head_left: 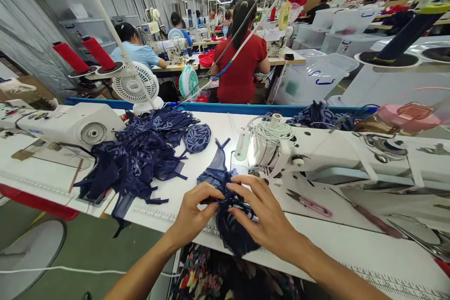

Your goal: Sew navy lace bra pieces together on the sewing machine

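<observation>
A navy bra piece [236, 232] with patterned fabric lies at the table's front edge, below the sewing machine head [269, 150]. A sheer strip of it [218, 161] reaches away from me across the white tabletop. My left hand [197, 208] pinches its middle seam between thumb and forefinger. From the other side, my right hand [263, 213] closes on the same seam with thumb and fingertips. Both sets of fingertips nearly meet and cover the spot they grip. Left of them, a round patterned navy cup [197, 138] rests beside a heap of similar navy pieces [147, 145].
Pink-handled thread snips [311, 203] and large scissors [418, 234] lie to the right. A second sewing machine [66, 122] stands at the left, with a white fan [136, 83] behind. A person in red [241, 63] sits ahead, facing away. Printed rulers line the table edge.
</observation>
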A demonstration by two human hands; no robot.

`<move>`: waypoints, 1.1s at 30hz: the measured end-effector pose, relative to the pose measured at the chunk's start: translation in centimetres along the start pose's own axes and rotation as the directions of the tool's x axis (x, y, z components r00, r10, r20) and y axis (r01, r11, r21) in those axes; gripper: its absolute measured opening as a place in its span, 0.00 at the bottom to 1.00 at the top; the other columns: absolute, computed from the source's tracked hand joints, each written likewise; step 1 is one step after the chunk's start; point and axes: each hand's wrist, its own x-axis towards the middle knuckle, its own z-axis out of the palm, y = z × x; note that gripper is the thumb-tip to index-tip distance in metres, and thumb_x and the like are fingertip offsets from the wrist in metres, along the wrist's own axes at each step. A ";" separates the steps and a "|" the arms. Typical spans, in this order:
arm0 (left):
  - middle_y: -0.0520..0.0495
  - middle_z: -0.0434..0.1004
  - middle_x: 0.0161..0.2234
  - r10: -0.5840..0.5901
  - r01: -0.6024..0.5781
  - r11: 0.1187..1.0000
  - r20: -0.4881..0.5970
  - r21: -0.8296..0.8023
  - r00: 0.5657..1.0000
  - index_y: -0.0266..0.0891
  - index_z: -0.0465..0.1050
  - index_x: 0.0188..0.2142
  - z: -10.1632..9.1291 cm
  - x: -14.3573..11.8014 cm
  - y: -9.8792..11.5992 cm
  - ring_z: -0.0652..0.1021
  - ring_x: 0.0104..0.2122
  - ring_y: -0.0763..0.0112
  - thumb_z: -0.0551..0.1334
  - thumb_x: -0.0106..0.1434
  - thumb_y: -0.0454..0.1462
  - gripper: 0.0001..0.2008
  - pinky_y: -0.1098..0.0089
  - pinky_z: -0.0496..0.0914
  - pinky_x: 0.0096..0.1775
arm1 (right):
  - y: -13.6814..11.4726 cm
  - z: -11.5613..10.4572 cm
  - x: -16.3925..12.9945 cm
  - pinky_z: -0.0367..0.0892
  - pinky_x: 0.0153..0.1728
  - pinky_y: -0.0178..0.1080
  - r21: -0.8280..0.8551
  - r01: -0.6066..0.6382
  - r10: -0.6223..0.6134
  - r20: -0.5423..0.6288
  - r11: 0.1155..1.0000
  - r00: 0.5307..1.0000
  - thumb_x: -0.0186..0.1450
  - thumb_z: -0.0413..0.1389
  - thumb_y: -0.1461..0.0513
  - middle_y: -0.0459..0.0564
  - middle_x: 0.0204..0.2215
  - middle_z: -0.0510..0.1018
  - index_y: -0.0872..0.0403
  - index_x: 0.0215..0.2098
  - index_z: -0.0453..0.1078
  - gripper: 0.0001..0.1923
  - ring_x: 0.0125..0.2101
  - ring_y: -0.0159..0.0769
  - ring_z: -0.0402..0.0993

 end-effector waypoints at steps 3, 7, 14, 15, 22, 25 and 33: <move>0.47 0.75 0.34 -0.015 0.016 0.999 0.028 -0.041 1.000 0.40 0.74 0.37 -0.3 -0.4 0.6 0.74 0.35 0.68 0.57 0.62 0.30 0.09 0.69 0.69 0.39 | 0.1 0.4 0.6 0.63 0.52 0.50 0.042 0.034 -0.035 0.007 0.999 0.999 0.67 0.51 0.66 0.53 0.44 0.74 0.50 0.43 0.68 0.08 0.47 0.41 0.70; 0.46 0.74 0.41 -0.034 0.032 0.997 -0.039 -0.063 0.999 0.41 0.72 0.43 0.0 -1.0 1.3 0.73 0.43 0.64 0.60 0.59 0.30 0.12 0.66 0.67 0.47 | 0.0 0.4 1.0 0.59 0.54 0.50 0.129 0.005 -0.009 0.034 0.992 0.999 0.68 0.49 0.67 0.47 0.35 0.74 0.50 0.39 0.66 0.06 0.38 0.36 0.70; 0.51 0.71 0.31 -0.259 0.254 0.966 -0.158 -0.052 0.953 0.40 0.71 0.36 0.1 -0.9 1.1 0.70 0.33 0.71 0.56 0.68 0.40 0.08 0.73 0.64 0.36 | -0.4 0.9 0.1 0.63 0.42 0.46 -0.068 -0.005 -0.010 -0.222 0.998 0.975 0.64 0.59 0.64 0.54 0.40 0.74 0.52 0.45 0.64 0.12 0.41 0.43 0.70; 0.52 0.70 0.30 -0.267 0.261 0.964 -0.147 -0.056 0.952 0.40 0.71 0.35 -0.1 -0.8 1.1 0.70 0.33 0.72 0.56 0.68 0.41 0.09 0.73 0.64 0.36 | -0.4 1.0 0.0 0.62 0.41 0.45 -0.083 -0.001 -0.017 -0.220 0.997 0.975 0.64 0.59 0.63 0.53 0.38 0.75 0.52 0.44 0.64 0.12 0.38 0.41 0.71; 0.50 0.74 0.34 -0.203 0.197 0.978 -0.125 -0.063 0.971 0.40 0.74 0.36 -0.9 -0.2 1.5 0.72 0.36 0.70 0.59 0.66 0.39 0.07 0.72 0.64 0.41 | -0.5 1.2 0.5 0.62 0.33 0.39 0.194 -0.095 0.105 -0.041 0.976 0.994 0.70 0.50 0.63 0.46 0.27 0.75 0.50 0.39 0.69 0.05 0.27 0.33 0.69; 0.50 0.74 0.33 -0.224 0.217 0.972 -0.083 -0.090 0.971 0.39 0.75 0.35 -1.4 -0.2 1.7 0.72 0.36 0.70 0.59 0.65 0.39 0.07 0.72 0.64 0.40 | -0.3 0.4 0.9 0.65 0.38 0.40 0.240 -0.147 0.143 0.033 0.960 0.989 0.70 0.50 0.62 0.50 0.35 0.75 0.50 0.37 0.70 0.07 0.36 0.37 0.71; 0.51 0.70 0.31 -0.238 0.231 0.966 -0.057 -0.116 0.969 0.39 0.72 0.32 -2.4 -0.6 1.9 0.70 0.34 0.72 0.59 0.65 0.37 0.07 0.72 0.63 0.38 | 0.3 -0.4 2.4 0.55 0.60 0.51 0.373 -0.108 0.042 0.182 0.921 0.982 0.67 0.54 0.62 0.48 0.39 0.77 0.51 0.30 0.69 0.07 0.44 0.37 0.72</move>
